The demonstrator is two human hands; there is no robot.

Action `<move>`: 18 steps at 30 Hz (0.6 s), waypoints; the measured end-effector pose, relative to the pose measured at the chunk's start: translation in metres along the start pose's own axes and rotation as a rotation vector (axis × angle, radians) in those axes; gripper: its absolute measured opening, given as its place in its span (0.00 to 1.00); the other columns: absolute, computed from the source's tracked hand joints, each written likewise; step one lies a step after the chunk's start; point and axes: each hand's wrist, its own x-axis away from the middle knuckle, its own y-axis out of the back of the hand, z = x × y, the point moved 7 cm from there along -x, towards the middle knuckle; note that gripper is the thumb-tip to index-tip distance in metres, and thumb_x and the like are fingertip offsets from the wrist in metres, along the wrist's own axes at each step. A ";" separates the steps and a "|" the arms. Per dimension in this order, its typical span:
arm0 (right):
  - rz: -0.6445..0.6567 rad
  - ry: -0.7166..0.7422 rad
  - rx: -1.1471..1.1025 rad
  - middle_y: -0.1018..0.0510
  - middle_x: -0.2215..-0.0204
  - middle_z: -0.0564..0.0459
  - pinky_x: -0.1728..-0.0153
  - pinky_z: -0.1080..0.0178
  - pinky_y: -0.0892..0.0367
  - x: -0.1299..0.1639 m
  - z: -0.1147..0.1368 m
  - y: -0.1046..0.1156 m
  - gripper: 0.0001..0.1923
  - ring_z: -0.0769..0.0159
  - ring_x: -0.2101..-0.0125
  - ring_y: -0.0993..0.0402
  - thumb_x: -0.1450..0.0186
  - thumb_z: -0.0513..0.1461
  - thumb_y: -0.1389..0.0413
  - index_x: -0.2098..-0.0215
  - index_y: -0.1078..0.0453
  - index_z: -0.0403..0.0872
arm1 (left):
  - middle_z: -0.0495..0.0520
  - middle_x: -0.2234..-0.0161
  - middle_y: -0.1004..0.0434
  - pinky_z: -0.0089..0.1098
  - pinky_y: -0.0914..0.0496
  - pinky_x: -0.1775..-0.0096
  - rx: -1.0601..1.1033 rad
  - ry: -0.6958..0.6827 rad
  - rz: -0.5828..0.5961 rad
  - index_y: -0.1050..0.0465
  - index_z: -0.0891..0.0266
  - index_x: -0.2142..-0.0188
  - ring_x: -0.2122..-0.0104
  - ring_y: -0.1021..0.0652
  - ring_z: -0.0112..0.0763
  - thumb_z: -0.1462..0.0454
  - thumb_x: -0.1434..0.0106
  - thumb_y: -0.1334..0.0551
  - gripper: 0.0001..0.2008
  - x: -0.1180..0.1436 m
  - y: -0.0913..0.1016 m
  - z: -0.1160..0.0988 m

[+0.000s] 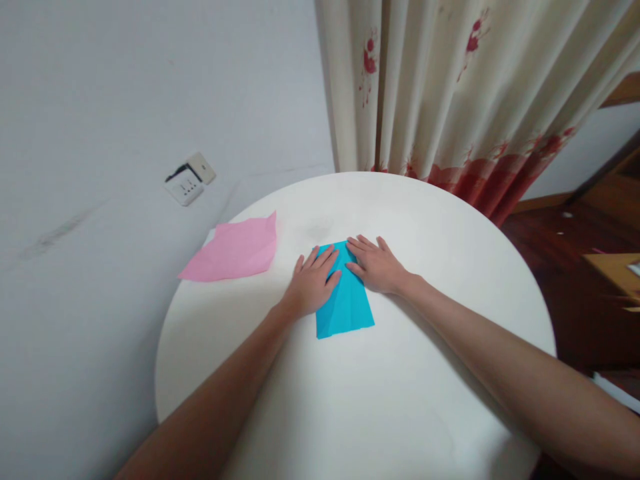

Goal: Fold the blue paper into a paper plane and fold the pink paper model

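A folded sheet of blue paper lies flat on the white round table, with crease lines showing on its lower part. My left hand rests on the paper's left side, fingers stretched out and pointing away from me. On the paper's upper right edge lies my right hand, its fingers extended and partly on the table. Both hands press flat and hold nothing between the fingers. The parts of the paper under my hands are hidden.
Crumpled pink paper lies at the table's left edge. Behind it, a wall socket sits on the pale wall. A cream curtain with red patterns hangs beyond the table. Dark floor shows at the right.
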 end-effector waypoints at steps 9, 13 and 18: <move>0.072 0.084 -0.040 0.54 0.28 0.44 0.33 0.36 0.65 0.003 0.004 -0.002 0.39 0.49 0.29 0.62 0.29 0.56 0.57 0.27 0.53 0.44 | 0.50 0.29 0.51 0.58 0.51 0.34 0.004 0.000 -0.003 0.49 0.55 0.29 0.30 0.50 0.47 0.54 0.26 0.53 0.28 0.000 0.000 0.000; 0.093 0.143 -0.061 0.54 0.28 0.44 0.33 0.37 0.67 0.004 0.007 -0.005 0.43 0.49 0.29 0.63 0.30 0.61 0.60 0.27 0.55 0.44 | 0.50 0.29 0.51 0.58 0.51 0.34 -0.003 -0.001 -0.001 0.49 0.54 0.29 0.30 0.50 0.47 0.55 0.26 0.53 0.28 -0.001 0.000 0.000; 0.058 0.082 -0.041 0.52 0.28 0.46 0.32 0.39 0.64 0.002 0.006 -0.005 0.39 0.51 0.29 0.61 0.27 0.58 0.64 0.27 0.53 0.45 | 0.50 0.29 0.51 0.58 0.52 0.34 0.009 -0.001 0.002 0.49 0.54 0.29 0.30 0.50 0.48 0.54 0.25 0.53 0.27 -0.001 -0.001 0.001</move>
